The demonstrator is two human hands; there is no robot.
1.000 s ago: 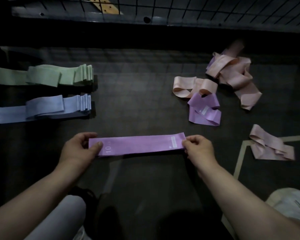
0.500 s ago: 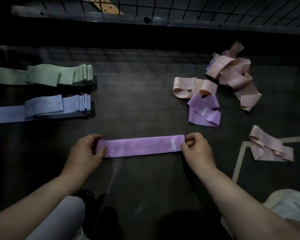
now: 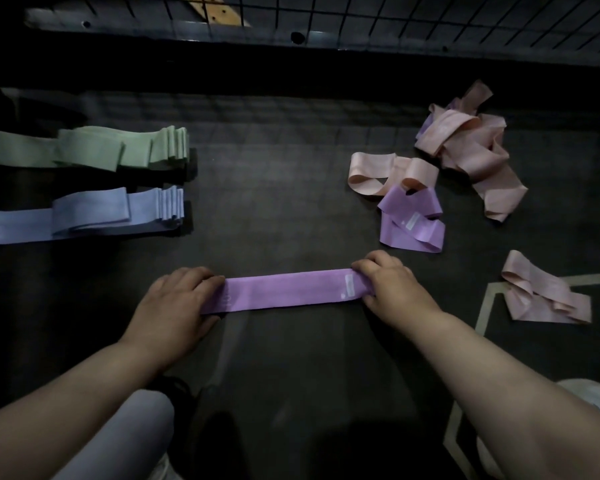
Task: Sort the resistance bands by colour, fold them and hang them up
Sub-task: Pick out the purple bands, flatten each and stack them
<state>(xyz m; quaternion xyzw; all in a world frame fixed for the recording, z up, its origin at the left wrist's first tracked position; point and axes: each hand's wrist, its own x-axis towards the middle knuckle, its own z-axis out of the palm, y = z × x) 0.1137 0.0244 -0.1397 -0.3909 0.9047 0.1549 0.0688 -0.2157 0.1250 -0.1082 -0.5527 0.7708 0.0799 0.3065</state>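
Note:
A purple resistance band (image 3: 284,289) lies stretched flat across the dark floor in front of me. My left hand (image 3: 177,306) grips its left end, fingers over the top and thumb at the near edge, covering the printed number. My right hand (image 3: 392,285) pinches the right end beside the white label. At the left lie a stack of folded green bands (image 3: 118,150) and a stack of folded blue bands (image 3: 118,213). Another purple band (image 3: 409,223) lies crumpled at the right.
Loose peach bands (image 3: 392,174) and a tangled pink pile (image 3: 471,150) lie at the right, and one pink band (image 3: 544,296) sits near a pale floor line (image 3: 482,306). A black wire grid (image 3: 395,22) runs along the far side. My knee (image 3: 118,438) is at the bottom left.
The purple band has come down flatter and a little nearer to me. My left hand has slid right over its end, hiding the number, so less of the band shows.

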